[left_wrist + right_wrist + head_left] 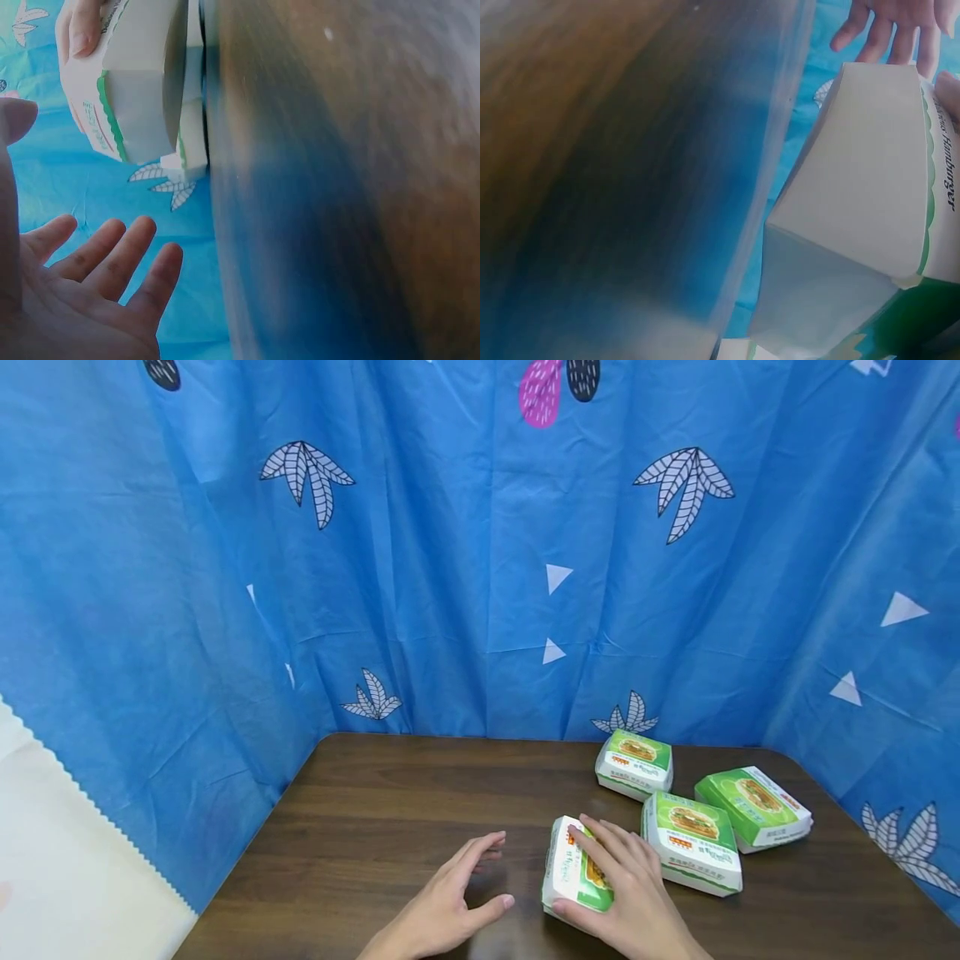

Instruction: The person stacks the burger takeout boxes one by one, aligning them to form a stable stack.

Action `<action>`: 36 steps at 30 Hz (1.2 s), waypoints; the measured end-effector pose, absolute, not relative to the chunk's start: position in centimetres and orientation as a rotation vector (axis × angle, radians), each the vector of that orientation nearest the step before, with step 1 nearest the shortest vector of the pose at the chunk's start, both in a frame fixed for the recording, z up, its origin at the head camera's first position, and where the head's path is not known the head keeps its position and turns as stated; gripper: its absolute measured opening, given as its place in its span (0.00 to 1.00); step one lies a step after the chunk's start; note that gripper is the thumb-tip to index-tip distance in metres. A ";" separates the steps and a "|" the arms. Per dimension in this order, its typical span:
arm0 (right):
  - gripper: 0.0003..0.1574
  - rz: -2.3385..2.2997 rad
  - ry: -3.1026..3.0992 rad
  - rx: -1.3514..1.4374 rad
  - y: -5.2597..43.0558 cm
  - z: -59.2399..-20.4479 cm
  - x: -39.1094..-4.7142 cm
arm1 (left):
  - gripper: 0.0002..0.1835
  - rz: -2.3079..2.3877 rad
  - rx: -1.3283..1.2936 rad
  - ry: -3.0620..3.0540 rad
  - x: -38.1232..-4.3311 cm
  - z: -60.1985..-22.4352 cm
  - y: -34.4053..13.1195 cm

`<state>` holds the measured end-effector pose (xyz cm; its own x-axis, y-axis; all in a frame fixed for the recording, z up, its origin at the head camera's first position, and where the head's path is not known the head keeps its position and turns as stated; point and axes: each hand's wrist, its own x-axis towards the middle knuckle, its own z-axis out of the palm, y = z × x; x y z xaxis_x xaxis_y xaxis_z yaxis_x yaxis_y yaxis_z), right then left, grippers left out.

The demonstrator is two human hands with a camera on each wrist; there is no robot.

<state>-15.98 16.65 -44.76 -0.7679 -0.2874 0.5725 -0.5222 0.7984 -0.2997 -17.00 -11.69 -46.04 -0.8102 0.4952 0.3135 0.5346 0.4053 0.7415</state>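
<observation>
Hamburger box [564, 877] is being held beneath your right hand [633, 889], directly under the palm and the spread fingers. With this hand you are gripping it from above: your thumb is pressing at the near side of the lid, and your fingers are reaching across its top. In the right wrist view, blue cloth is showing between its underside and the table edge, so you are holding it above the brown table [360, 835]. Your left hand [450, 902] is hovering just beside, to the left of it and apart from it, with the fingers and thumb standing wide. To the right of your right hand, a second box [693, 847] is resting on the table. Beside it a third box [753, 810] is lying, and farther back a fourth box [633, 764] is sitting. Behind everything, a blue curtain [450, 568] is hanging.
</observation>
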 end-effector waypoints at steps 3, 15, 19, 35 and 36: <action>0.56 0.628 -2.487 0.616 16.4 -44.7 -16.2 | 0.36 -1.414 -0.940 -2.613 -17.1 -45.9 -11.6; 0.56 0.636 -2.560 0.679 15.7 -45.3 -16.7 | 0.37 -1.411 -0.941 -2.662 -17.2 -46.1 -10.9; 0.58 0.637 -2.552 0.725 15.5 -45.5 -16.8 | 0.38 -1.380 -0.942 -2.671 -17.3 -46.2 -10.7; 0.60 0.638 -2.495 0.842 14.9 -46.0 -17.3 | 0.47 -1.327 -1.009 -2.698 -17.8 -46.5 -10.0; 0.59 0.634 -2.498 0.842 14.9 -46.0 -17.3 | 0.47 -1.322 -1.016 -2.694 -17.9 -46.6 -10.0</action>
<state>-17.31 14.87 -46.00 -0.7248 -0.4487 0.5228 -0.6437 0.7116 -0.2817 -17.87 -9.99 -46.58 -0.7940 0.5562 0.2453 0.5343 0.4462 0.7179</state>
